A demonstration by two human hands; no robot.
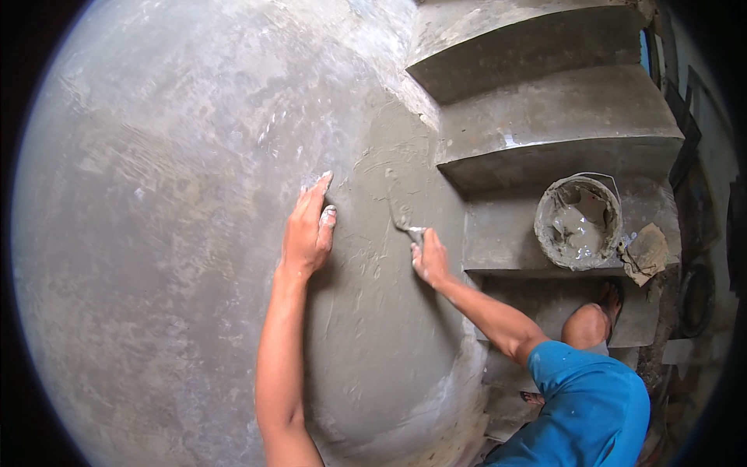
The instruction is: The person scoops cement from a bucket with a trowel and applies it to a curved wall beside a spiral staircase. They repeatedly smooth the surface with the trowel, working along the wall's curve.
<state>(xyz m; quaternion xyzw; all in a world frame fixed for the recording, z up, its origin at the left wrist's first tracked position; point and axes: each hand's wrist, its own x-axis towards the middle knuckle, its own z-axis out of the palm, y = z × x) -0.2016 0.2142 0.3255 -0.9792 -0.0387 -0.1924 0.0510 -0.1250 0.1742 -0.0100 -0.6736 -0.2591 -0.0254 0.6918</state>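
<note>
My right hand (430, 257) is closed around the handle of a trowel (398, 204). The trowel's narrow blade, coated in grey mortar, lies against a band of wet plaster (373, 288) on the wall. To the left, my left hand (310, 226) is held out with its fingers extended and nothing in it. Mortar smears whiten its fingertips and thumb. It is near the left margin of the wet plaster; whether the palm touches the wall cannot be made out.
Concrete stairs (560, 105) climb along the wall's right side. On one step stands a bucket (578, 222) with a wire handle and wet mortar inside. A crumpled brown paper piece (646, 253) lies beside it. My bare foot (611, 303) rests on a lower step.
</note>
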